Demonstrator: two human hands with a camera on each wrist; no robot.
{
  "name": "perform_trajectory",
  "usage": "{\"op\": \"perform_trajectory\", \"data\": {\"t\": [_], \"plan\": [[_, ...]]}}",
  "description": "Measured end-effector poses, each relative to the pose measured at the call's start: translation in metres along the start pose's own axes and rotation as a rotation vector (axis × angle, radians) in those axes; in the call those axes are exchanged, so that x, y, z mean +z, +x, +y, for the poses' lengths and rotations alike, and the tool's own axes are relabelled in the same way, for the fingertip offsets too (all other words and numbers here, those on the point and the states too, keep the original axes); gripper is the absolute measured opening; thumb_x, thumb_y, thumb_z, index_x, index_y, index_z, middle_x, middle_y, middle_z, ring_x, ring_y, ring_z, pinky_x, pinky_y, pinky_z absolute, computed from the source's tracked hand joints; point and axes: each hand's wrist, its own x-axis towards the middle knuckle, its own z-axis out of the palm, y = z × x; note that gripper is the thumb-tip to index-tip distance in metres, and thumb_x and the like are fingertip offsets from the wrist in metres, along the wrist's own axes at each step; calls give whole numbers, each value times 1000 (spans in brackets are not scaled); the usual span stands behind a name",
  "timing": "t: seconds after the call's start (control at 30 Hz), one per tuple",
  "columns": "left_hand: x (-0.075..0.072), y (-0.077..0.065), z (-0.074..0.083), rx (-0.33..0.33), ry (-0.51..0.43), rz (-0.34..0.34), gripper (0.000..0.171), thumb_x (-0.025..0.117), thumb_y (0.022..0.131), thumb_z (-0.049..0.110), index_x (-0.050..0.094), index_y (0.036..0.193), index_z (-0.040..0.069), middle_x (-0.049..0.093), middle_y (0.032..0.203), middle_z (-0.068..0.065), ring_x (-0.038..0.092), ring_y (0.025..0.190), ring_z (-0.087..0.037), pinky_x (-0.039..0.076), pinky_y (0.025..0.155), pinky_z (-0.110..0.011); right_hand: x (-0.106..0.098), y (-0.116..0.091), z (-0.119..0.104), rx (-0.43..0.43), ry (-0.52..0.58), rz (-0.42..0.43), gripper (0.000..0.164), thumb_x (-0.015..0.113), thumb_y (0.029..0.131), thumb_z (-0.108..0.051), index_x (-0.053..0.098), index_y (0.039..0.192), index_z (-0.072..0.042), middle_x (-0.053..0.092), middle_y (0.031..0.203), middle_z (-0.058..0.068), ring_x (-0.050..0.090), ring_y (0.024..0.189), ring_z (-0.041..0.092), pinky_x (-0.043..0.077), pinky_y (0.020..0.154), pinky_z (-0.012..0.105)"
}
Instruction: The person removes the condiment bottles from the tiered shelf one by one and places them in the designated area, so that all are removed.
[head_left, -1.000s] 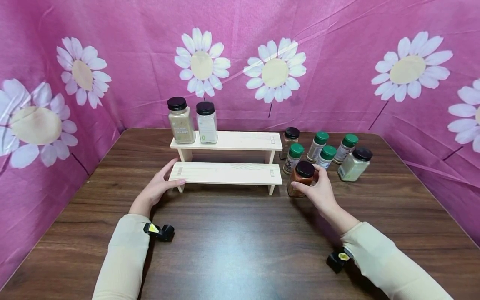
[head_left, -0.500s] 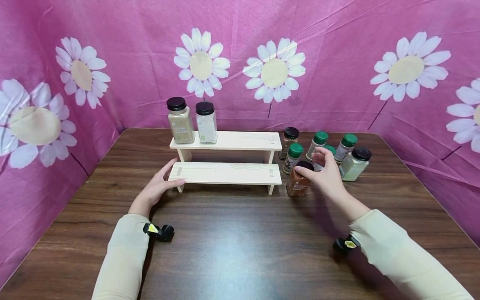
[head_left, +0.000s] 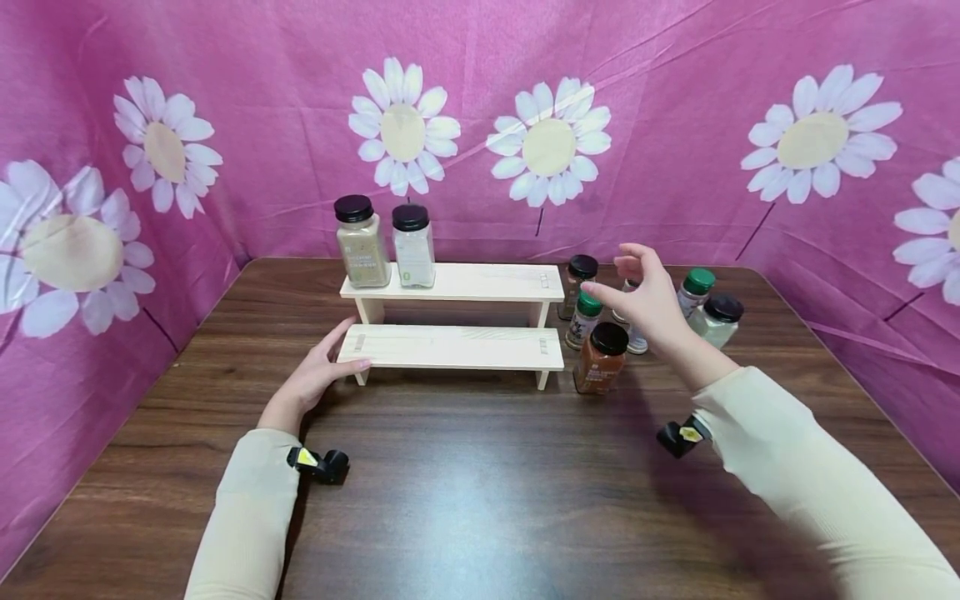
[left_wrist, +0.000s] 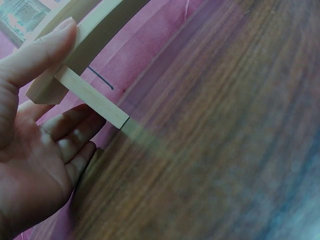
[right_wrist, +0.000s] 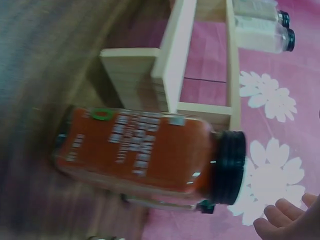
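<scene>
My left hand [head_left: 318, 371] holds the left end of the two-tier wooden shelf [head_left: 450, 346]. In the left wrist view its thumb [left_wrist: 57, 45] lies on the lower board and the other fingers sit beside the leg. The right hand [head_left: 648, 304], thumb and fingers spread with nothing between them, is raised over the spice jars on the right. Its thumb tip overlaps a green-capped spice bottle [head_left: 582, 329]. Just in front, the black-lidded jar of red spice [head_left: 600, 371] stands upright; it fills much of the right wrist view. Other bottles are partly hidden behind the hand.
Two black-lidded jars, one tan [head_left: 363, 257] and one whitish [head_left: 415, 260], stand on the upper tier's left half. Right of the shelf are a brown jar [head_left: 573, 292], a green-capped bottle [head_left: 696, 287] and a pale-green jar [head_left: 716, 325]. A pink flowered cloth [head_left: 480, 167] hangs behind.
My right hand has let go of the red spice jar and moved up and back over the bottles behind it. The jar stays where it stood, and the left hand has not moved.
</scene>
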Motion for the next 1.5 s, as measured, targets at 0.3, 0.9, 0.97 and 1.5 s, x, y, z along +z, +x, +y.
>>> {"op": "perform_trajectory", "data": {"t": [0.3,0.9,0.97,1.5], "plan": [[0,0,0,0,2,2,79,60,78,3,10,139,9,31,128,-20,38,103,-15,29,88,-23,13,25,-20,-1,-49,-15,81,69,68,-43,30,129,-7,40,121,15,38,109,27,33,87,43],[2,-2,3,-7,6,0,79,58,79,0,9,139,9,28,130,-20,36,105,-14,27,90,-24,60,47,-53,-12,-11,-133,83,69,65,-48,31,130,-12,38,124,8,36,110,21,33,87,36],[1,-1,3,-1,9,1,78,58,79,0,9,139,9,29,130,-20,36,104,-12,29,87,-21,68,49,-57,-13,-8,-141,83,69,65,-47,31,130,-12,39,124,7,37,109,20,34,86,35],[2,-1,-1,17,-8,7,78,60,78,0,11,139,8,34,123,-20,42,97,-10,34,83,-20,119,53,-74,-27,50,-214,76,70,68,-41,33,127,-10,40,123,5,38,110,19,35,86,31]]}}
